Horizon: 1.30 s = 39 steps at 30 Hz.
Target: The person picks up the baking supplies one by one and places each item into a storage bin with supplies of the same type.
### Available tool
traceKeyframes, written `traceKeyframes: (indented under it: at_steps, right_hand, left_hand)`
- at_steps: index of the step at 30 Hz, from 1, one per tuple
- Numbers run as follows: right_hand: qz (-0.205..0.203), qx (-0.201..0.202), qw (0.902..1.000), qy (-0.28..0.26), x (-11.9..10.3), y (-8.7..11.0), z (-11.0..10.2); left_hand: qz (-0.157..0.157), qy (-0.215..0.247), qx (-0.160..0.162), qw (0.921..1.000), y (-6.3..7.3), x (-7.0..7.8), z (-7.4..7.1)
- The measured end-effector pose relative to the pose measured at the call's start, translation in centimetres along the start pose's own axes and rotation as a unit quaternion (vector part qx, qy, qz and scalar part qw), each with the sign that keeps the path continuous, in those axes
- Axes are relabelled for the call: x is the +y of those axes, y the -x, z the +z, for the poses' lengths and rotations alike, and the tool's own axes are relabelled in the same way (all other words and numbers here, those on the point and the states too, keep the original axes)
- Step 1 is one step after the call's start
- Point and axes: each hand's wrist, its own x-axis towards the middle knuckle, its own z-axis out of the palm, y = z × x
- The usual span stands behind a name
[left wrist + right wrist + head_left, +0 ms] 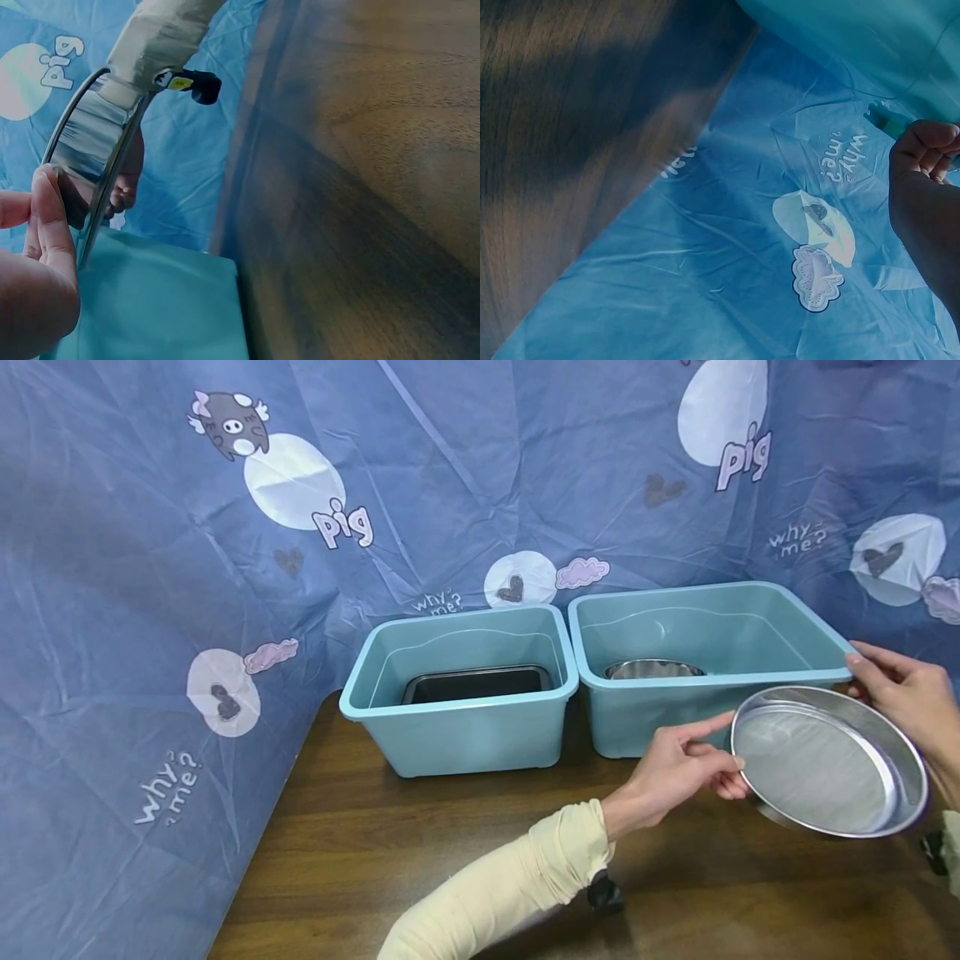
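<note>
My left hand [678, 768] pinches the rim of a round metal sieve [813, 768] with a fine grey mesh bottom. The sieve is held tilted in front of the right blue bin [712, 697], its mesh facing the head camera. In the left wrist view, the fingers [54, 217] press against the shiny side wall of the sieve [94, 135]. At the bin's right front corner, my right hand [907, 693] grips the rim, thumb on top. The right wrist view shows that hand [926, 157] with curled fingers at the bin's edge.
A second blue bin [457, 735] stands at left with a dark rectangular pan [480, 685] inside. A shiny round metal piece [652, 669] lies in the right bin. Both bins sit on a brown wooden table [360, 852] before a blue printed cloth [435, 468].
</note>
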Motion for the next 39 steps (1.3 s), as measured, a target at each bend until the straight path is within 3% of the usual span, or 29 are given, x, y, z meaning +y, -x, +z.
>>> traceKeyframes:
  at_steps: [6,23,39]
  right_hand:
    - [0.002,0.000,1.0000,-0.008,-0.3,0.0,0.1]
    - [-0.016,0.004,0.9979,0.063,-0.1,-0.1,-0.3]
    - [-0.022,-0.016,0.9994,0.022,-1.1,0.4,-0.1]
  left_hand:
    - [0.000,0.006,0.002,1.0000,-0.1,0.3,-0.1]
    - [0.022,0.017,-0.002,0.9996,-0.4,1.4,-0.2]
    - [0.034,0.029,0.007,0.9990,-0.8,2.0,-0.2]
